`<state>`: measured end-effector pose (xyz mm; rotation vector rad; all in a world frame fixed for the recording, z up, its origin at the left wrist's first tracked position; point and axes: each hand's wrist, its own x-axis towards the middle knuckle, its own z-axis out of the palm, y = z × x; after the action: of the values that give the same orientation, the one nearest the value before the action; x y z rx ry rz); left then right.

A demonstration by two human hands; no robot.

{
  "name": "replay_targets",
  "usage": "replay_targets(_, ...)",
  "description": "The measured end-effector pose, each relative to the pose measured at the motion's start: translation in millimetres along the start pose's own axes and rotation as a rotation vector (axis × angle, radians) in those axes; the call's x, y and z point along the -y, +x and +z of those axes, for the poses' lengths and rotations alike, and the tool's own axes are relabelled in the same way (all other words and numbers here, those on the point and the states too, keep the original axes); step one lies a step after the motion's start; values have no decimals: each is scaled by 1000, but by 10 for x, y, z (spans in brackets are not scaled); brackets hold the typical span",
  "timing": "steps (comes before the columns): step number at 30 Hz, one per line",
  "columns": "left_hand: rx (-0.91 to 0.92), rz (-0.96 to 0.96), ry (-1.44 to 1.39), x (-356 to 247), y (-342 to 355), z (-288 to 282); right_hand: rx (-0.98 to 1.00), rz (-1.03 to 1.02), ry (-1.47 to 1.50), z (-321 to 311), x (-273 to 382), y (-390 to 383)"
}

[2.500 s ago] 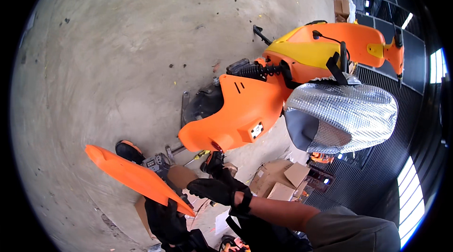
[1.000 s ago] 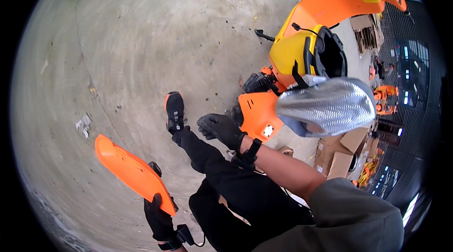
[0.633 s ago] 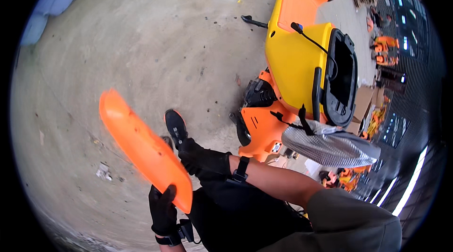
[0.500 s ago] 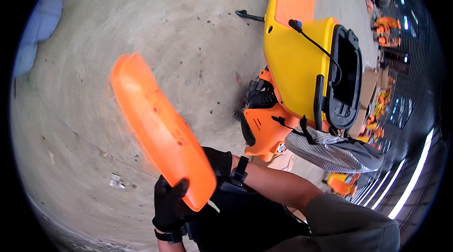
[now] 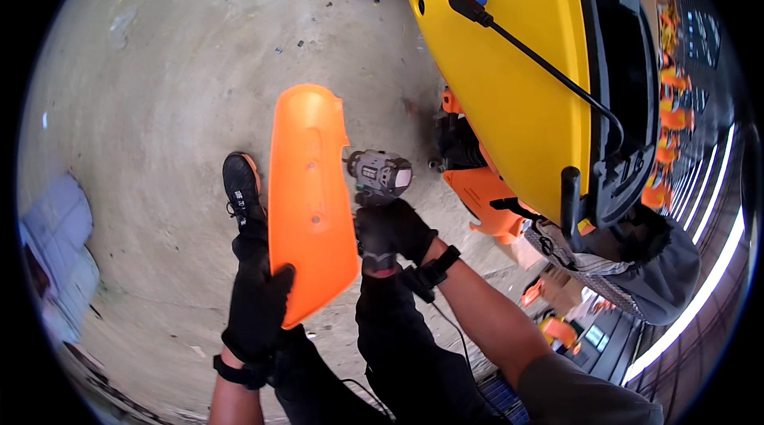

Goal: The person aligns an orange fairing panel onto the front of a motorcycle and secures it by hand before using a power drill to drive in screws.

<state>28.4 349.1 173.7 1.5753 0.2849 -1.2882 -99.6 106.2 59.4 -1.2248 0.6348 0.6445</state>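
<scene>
Orange panel (image 5: pixel 314 194) turned, power tool (image 5: pixel 382 174) beside right edge, floor (image 5: pixel 159 107) stretching left

A big, grey concrete floor (image 5: pixel 175 99) with small dark bits (image 5: pixel 301 44) lies under the left grip (image 5: pixel 259 309). Far to its right, long white strips of light (image 5: pixel 710 286) cross a dark wall or roof (image 5: pixel 720 325).

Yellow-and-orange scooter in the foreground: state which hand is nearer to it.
Right. The right hand, around the pistol-grip power tool, is left of the scooter in the view, not touching it; the left hand, holding the orange panel by its lower end, is farther left.
</scene>
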Motion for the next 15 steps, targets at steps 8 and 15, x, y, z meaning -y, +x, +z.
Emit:
replay_targets(8,197,253,633,-624,787,-627,-545,424,-594,-364,-900,-141)
replay_targets(15,438,386,965,-941,1853,-497,-752,714,-658,-385,-1829,10)
